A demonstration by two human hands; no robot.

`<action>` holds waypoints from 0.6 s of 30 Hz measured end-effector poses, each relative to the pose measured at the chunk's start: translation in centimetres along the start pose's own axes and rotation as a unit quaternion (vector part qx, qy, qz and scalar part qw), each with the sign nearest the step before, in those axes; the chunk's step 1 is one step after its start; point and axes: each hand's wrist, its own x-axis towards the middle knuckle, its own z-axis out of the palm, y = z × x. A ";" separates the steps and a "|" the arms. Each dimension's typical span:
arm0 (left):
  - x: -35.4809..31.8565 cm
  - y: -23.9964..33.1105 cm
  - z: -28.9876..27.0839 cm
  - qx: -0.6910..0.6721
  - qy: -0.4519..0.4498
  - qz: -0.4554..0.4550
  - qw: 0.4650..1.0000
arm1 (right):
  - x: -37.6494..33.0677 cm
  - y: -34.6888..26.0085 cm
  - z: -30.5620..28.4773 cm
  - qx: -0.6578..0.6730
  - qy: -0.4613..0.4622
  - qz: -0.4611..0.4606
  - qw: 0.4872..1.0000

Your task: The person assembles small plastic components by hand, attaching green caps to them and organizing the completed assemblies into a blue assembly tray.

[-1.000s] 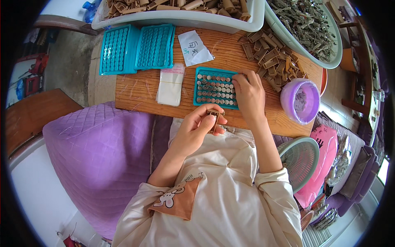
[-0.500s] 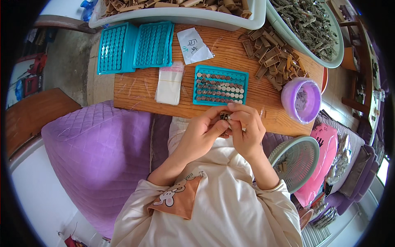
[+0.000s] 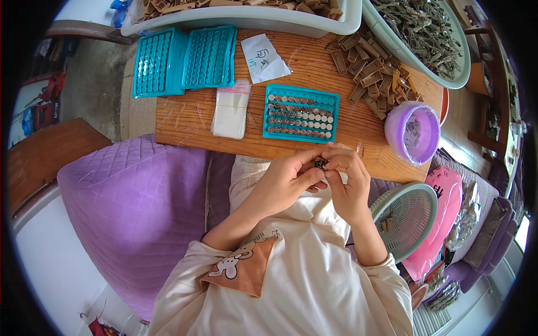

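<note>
Both hands meet just in front of the table's near edge. My left hand (image 3: 292, 178) is closed around a small dark part with gold-coloured spots (image 3: 320, 163), whose lower portion is hidden by the fingers. Against the same part press the thumb and fingertips of my right hand (image 3: 348, 182), also closed; whether they pinch something smaller I cannot make out. Just beyond the hands lies a teal tray (image 3: 301, 94) with rows of round silvery button cells (image 3: 305, 116); several pockets in its far right corner hold none.
Teal trays (image 3: 210, 56) are stacked at the far left, near clear plastic bags (image 3: 230, 115) and a paper slip (image 3: 263, 59). Brown plastic housings (image 3: 370, 73) are heaped at right, by a purple bowl (image 3: 392, 134). Large tubs (image 3: 241, 15) stand behind; a green basket (image 3: 417, 246) sits right.
Both hands have moved slightly right with the small dark part, which has turned a little. A small silvery piece seen earlier at the right fingertips no longer shows clearly.
</note>
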 end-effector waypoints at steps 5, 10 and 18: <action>0.0 -0.8 0.3 0.064 -0.008 -0.018 0.998 | 0.5 -1.1 -2.1 -0.012 -0.095 0.095 0.991; -0.5 -0.4 0.9 0.303 -0.024 0.000 0.953 | 0.8 -0.9 -3.9 -0.017 -0.234 0.173 0.956; -0.6 0.6 0.7 0.351 -0.079 0.040 0.932 | 0.5 -1.2 -3.8 0.121 -0.244 0.283 0.920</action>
